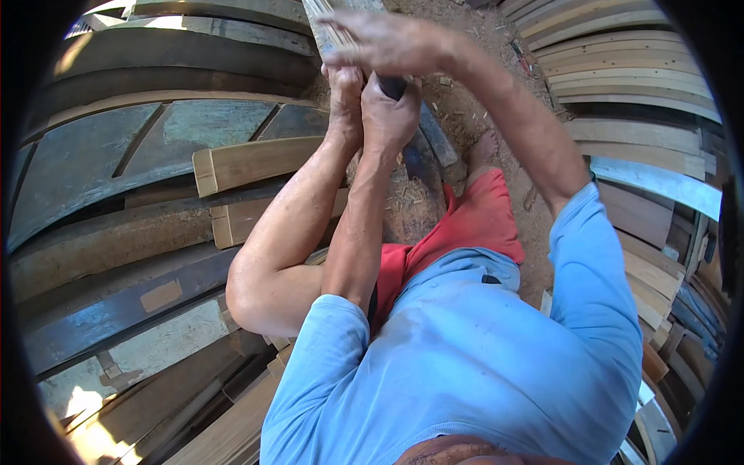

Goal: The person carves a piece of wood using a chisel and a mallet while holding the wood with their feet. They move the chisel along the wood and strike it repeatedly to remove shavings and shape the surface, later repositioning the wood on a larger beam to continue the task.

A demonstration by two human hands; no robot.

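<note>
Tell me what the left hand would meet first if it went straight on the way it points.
Probably the right hand, which lies across the pale wooden strips just beyond the left hand gripping a dark handle; depth is unclear.

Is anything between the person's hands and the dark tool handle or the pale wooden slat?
Nothing visible. The left hand grips the dark tool handle; the right hand lies on the pale wooden slat.

No packages, labels, signs or screens show anywhere in this view.
</note>
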